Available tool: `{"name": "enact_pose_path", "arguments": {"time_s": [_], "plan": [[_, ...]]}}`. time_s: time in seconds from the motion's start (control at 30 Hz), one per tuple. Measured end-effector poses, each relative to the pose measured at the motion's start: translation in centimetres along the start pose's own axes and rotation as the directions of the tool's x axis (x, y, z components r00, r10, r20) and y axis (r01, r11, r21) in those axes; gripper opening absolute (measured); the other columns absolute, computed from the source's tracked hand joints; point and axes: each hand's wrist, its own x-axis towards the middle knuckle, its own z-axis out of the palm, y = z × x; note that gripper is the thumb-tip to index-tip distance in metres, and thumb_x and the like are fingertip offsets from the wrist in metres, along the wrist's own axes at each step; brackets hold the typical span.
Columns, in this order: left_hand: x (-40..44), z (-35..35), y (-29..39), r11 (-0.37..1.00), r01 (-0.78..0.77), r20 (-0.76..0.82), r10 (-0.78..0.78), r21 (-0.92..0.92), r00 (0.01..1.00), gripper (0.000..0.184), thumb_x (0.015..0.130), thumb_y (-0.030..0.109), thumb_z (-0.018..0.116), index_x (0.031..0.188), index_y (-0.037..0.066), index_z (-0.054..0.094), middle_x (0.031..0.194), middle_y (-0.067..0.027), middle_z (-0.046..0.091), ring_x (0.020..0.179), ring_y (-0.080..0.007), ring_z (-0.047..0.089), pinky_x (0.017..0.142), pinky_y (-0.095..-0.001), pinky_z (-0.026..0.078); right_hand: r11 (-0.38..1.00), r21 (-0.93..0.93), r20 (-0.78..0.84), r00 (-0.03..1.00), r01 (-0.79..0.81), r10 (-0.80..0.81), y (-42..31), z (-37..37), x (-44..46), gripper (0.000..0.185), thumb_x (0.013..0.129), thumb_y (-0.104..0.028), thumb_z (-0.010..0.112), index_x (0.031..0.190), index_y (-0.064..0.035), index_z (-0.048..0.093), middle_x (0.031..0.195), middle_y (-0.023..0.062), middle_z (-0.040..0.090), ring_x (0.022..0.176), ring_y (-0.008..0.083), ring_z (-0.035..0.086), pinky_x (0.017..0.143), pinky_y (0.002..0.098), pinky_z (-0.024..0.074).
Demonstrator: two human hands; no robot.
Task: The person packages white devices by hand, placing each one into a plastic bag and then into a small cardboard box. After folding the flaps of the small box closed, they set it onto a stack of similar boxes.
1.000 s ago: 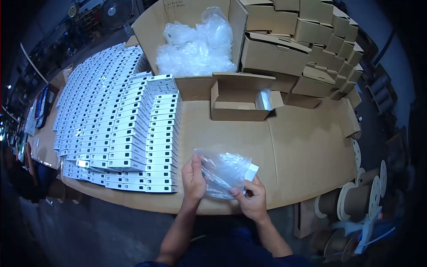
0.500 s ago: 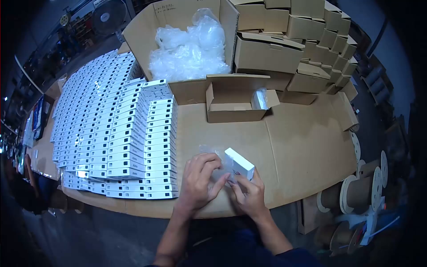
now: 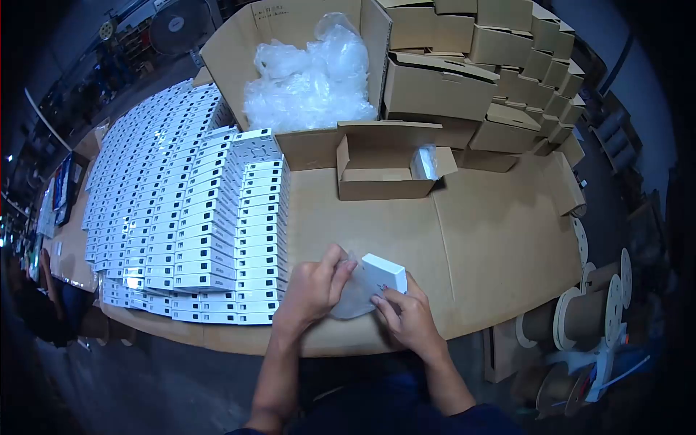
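Note:
My right hand [image 3: 409, 315] grips a small white box [image 3: 384, 274] near the front of the cardboard-covered table, its thumb and fingers on the box's near side. In my left hand [image 3: 315, 286], thumb and forefinger pinch a clear plastic bag [image 3: 353, 297], which hangs between the two hands, beside the box. Whether the bag touches the box I cannot tell. Beyond the hands stands an open brown carton [image 3: 384, 190]; at its right end sits a plastic-wrapped white box [image 3: 424, 163].
Rows of stacked white boxes [image 3: 206, 239] fill the table's left side. A large carton [image 3: 293, 18] of clear plastic bags [image 3: 312, 80] stands at the back. Folded brown cartons [image 3: 438, 87] are piled back right. Cable spools [image 3: 591, 312] stand beyond the right edge; a person's arm [image 3: 49, 272] shows far left.
My left hand has drawn the plastic bag slightly left and its fingers have closed into a pinch. The bag now hangs spread out below. The white box has shifted slightly left and down.

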Motion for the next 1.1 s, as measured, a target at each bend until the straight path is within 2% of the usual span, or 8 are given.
{"name": "enact_pose_path", "arguments": {"time_s": [0.1, 0.2, 0.23, 0.37, 0.47, 0.77, 0.97, 1.1], "plan": [[0.4, -0.3, 0.2, 0.977, 0.106, -0.055, -0.118, -0.186, 0.991, 0.021, 0.106, 0.02, 0.06, 0.103, 0.0, 0.054, 0.061, -0.0061, 0.057, 0.059, -0.0115, 0.057, 0.056, -0.0269, 0.043, 0.998, 0.033, 0.008, 0.998, -0.059, 0.058, 0.2, -0.1, -0.2, 0.015, 0.091, -0.009, 0.077, 0.095, 0.0043, 0.075, 0.109, 0.0244, 0.064, 0.092, 0.0381, 0.067, 0.083, 0.0438, 0.0542], [0.5, 2.1, -2.2, 0.818, -0.164, -0.461, -0.136, -0.551, 0.877, 0.032, 0.105, 0.024, 0.063, 0.117, 0.0, 0.047, 0.083, -0.009, 0.064, 0.085, -0.0125, 0.062, 0.074, -0.0274, 0.048, 0.987, 0.134, -0.073, 0.992, -0.091, 0.101, 1.1, 0.2, -0.3, 0.016, 0.092, -0.01, 0.076, 0.096, 0.0055, 0.075, 0.106, 0.0238, 0.065, 0.092, 0.0365, 0.067, 0.083, 0.0422, 0.0536], [0.6, 2.6, -2.9, 0.814, -0.219, -0.552, -0.144, -0.538, 0.822, 0.06, 0.101, 0.034, 0.071, 0.135, -0.002, 0.038, 0.11, -0.0133, 0.063, 0.114, -0.0183, 0.059, 0.095, -0.0326, 0.048, 0.976, 0.188, -0.097, 0.987, -0.107, 0.127, 1.4, 0.2, -0.4, 0.016, 0.093, -0.01, 0.076, 0.096, 0.0058, 0.075, 0.105, 0.0234, 0.065, 0.092, 0.0356, 0.067, 0.083, 0.0414, 0.0534], [-1.8, 4.1, -1.5, 0.408, 0.006, -0.11, -0.259, -0.913, 0.96, 0.093, 0.084, 0.021, 0.089, 0.153, -0.003, 0.031, 0.135, -0.0145, 0.056, 0.124, -0.0243, 0.058, 0.109, -0.0386, 0.047, 0.969, 0.244, -0.23, 0.968, -0.04, 0.098, 1.5, 0.3, -0.1, 0.016, 0.094, -0.01, 0.075, 0.096, 0.0058, 0.075, 0.102, 0.0206, 0.065, 0.09, 0.0312, 0.067, 0.081, 0.0392, 0.0525], [-3.0, 4.1, -1.7, 0.509, 0.303, 0.225, -0.21, -0.805, 0.951, 0.094, 0.082, 0.012, 0.089, 0.153, -0.002, 0.031, 0.143, -0.0143, 0.053, 0.134, -0.0242, 0.054, 0.113, -0.0397, 0.045, 0.982, 0.179, -0.237, 0.967, -0.05, 0.093, 2.0, 0.6, -0.1, 0.015, 0.094, -0.009, 0.075, 0.098, 0.0056, 0.075, 0.104, 0.0194, 0.066, 0.092, 0.0297, 0.067, 0.082, 0.0387, 0.0528], [-2.7, 4.5, -1.1, 0.722, 0.241, 0.062, -0.265, -0.649, 0.962, 0.05, 0.084, 0.009, 0.087, 0.127, -0.003, 0.063, 0.115, -0.0115, 0.073, 0.106, -0.0168, 0.069, 0.093, -0.0322, 0.056, 0.937, 0.348, -0.167, 0.986, 0.031, 0.029, 2.7, -0.5, 0.3, 0.023, 0.096, -0.007, 0.068, 0.116, 0.0019, 0.074, 0.116, 0.0178, 0.066, 0.113, 0.0279, 0.065, 0.098, 0.0353, 0.0499], [-3.0, 3.9, -1.0, 0.913, 0.153, 0.036, -0.151, -0.378, 0.988, 0.049, 0.082, 0.011, 0.086, 0.125, -0.003, 0.066, 0.111, -0.015, 0.076, 0.104, -0.0232, 0.075, 0.091, -0.0345, 0.058, 0.807, 0.581, -0.35, 0.928, 0.109, 0.126, 0.5, -5.5, 3.3, 0.076, 0.1, -0.005, 0.061, 0.162, -0.0067, 0.017, 0.128, 0.0201, 0.059, 0.114, 0.0209, 0.062, 0.102, 0.0336, 0.0469], [-3.0, 3.9, -0.9, 0.915, 0.19, 0.085, -0.171, -0.355, 0.982, 0.05, 0.082, 0.01, 0.085, 0.126, 0.0, 0.065, 0.111, -0.0158, 0.076, 0.105, -0.0253, 0.076, 0.091, -0.0356, 0.059, 0.802, 0.516, -0.443, 0.895, 0.301, -0.05, -0.8, -7.3, 4.9, 0.054, 0.095, -0.001, 0.067, 0.143, -0.0045, 0.042, 0.112, 0.0148, 0.063, 0.108, 0.0202, 0.064, 0.093, 0.0348, 0.0518]]}}
